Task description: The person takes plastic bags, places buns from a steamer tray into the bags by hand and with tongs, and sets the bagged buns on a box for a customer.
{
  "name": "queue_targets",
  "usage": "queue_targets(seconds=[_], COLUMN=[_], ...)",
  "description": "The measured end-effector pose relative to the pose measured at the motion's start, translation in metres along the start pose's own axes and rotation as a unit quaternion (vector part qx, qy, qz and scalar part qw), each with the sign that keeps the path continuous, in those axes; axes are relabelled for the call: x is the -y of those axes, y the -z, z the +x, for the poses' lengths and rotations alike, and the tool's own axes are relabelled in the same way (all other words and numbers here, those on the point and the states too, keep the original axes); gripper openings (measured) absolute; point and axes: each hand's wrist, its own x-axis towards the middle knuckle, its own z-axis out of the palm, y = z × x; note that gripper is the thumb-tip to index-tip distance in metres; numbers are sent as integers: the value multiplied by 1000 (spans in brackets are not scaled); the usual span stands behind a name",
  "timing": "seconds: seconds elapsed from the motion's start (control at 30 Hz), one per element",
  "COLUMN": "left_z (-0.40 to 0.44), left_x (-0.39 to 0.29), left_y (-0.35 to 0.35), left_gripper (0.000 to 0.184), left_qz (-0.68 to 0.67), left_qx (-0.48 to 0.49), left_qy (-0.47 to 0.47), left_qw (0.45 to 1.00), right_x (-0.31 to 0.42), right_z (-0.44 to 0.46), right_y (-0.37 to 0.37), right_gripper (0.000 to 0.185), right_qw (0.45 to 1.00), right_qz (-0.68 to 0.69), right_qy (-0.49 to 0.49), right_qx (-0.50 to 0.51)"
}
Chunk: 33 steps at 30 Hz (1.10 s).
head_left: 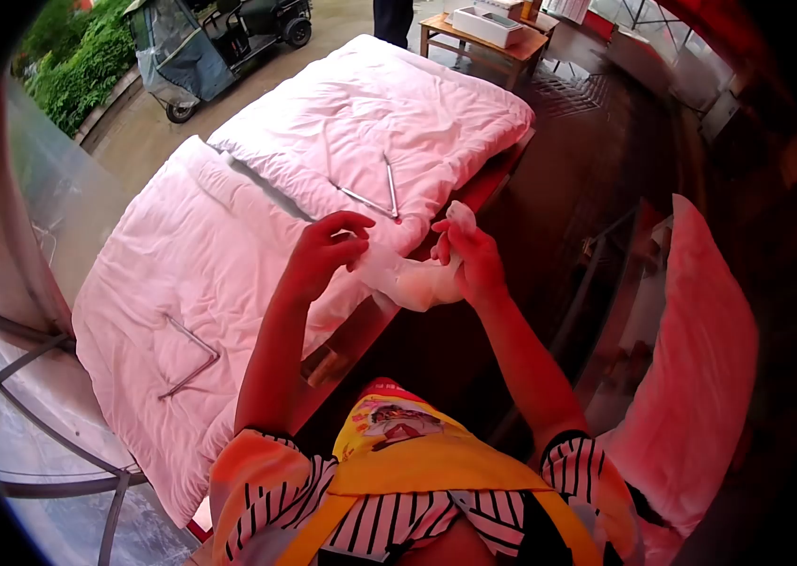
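Observation:
Between my hands, over the near edge of the covered tables, hangs a thin, whitish, see-through plastic bag [417, 286]. My right hand [476, 262] is closed around its right end, and a bunched bit of it pokes up above the fingers. On the other side, my left hand [328, 253] has curled fingers, with the thumb at the bag's left edge in what looks like a pinch. Beyond my hands, a white quilted cover [370, 123] lies over a surface, with a V-shaped metal piece [375, 196] on top.
A second white quilt [172, 255] at the left carries another V-shaped metal piece [196, 357]. A narrow gap divides the quilts. White quilted material [700, 377] hangs at the right. Farther back are a wooden table [474, 42] with a white box [487, 26], a person's dark-clothed leg [393, 21] and a three-wheeler [191, 61].

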Motion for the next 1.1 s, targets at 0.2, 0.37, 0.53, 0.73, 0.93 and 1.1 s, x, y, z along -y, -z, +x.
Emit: queue_targets(seconds=[0.2,0.37,0.53,0.73,0.93,1.1], left_z=[172,299,438,599,785,894], left_x=[-15,-13,68,106,172,189], left_y=[-133,-192,-251,-363,-422,-470], left_gripper=[30,65,37,28,19,21], left_qz=[-11,-97,129,-440,-159,283], left_qx=[56,156,351,101,76,196], left_qy=[-27,-202,-128,66,59,-165], left_qw=[998,962,918,890,983,924], right_x=[66,131,197,248,315,372], right_z=[59,125,209,312,411,548], right_y=[80,183,283,435,569,658], right_gripper=[26,16,24,27,25,21], right_qw=[974,983,979,975,868,668], right_qz=[-226,-147,-112,65,-454,-693], right_qy=[11,-56,-15,69,194,268], right_qx=[3,-93,-170,-201,-59,33])
